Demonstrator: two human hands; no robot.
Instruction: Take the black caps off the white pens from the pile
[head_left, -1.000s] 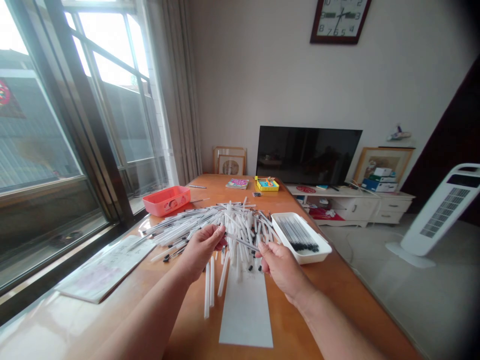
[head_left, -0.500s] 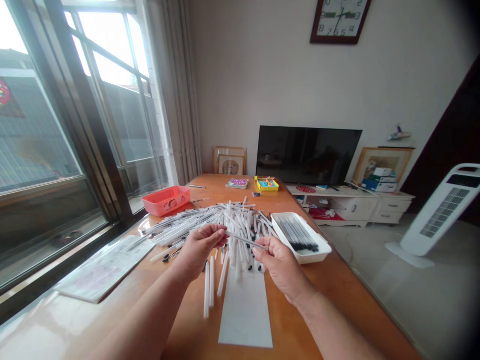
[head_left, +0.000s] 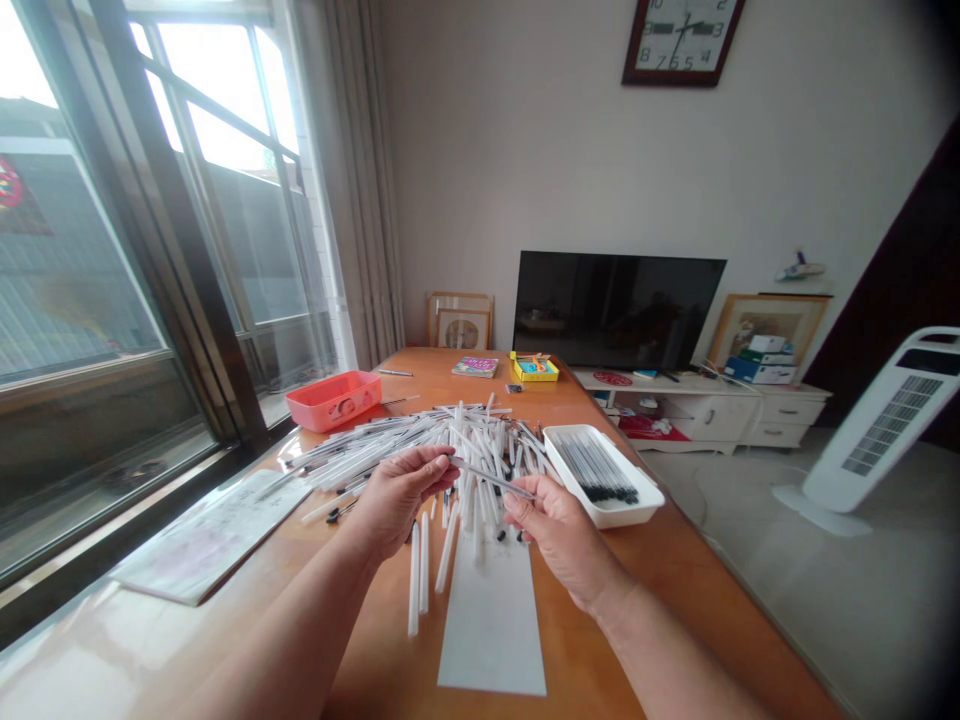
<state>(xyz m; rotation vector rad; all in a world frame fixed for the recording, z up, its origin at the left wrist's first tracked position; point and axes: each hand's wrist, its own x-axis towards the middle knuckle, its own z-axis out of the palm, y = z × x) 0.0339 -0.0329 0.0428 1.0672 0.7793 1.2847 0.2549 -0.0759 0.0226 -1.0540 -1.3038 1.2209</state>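
A slim, clear-barrelled pen (head_left: 484,475) is stretched between my hands above a pile of pen parts. Its far left end is pinched in the fingertips of my left hand (head_left: 409,490). My right hand (head_left: 551,515) is closed around the other end, thumb on top. Beneath and beyond them spreads the heap of white translucent tubes and pen parts (head_left: 405,435), some with black caps. To the right of my right hand stands a white tray (head_left: 630,515) with a row of black-tipped pens (head_left: 596,465) in it.
A white paper strip (head_left: 491,640) lies in front, beside several loose tubes (head_left: 424,565). At left are a notebook (head_left: 210,540) and a red basket (head_left: 334,402). A yellow box (head_left: 536,372) and a colourful booklet (head_left: 475,367) sit at the table's far end.
Almost nothing differs. My right hand has shifted very slightly left along the pen, while my left hand keeps its pinch on the other end.
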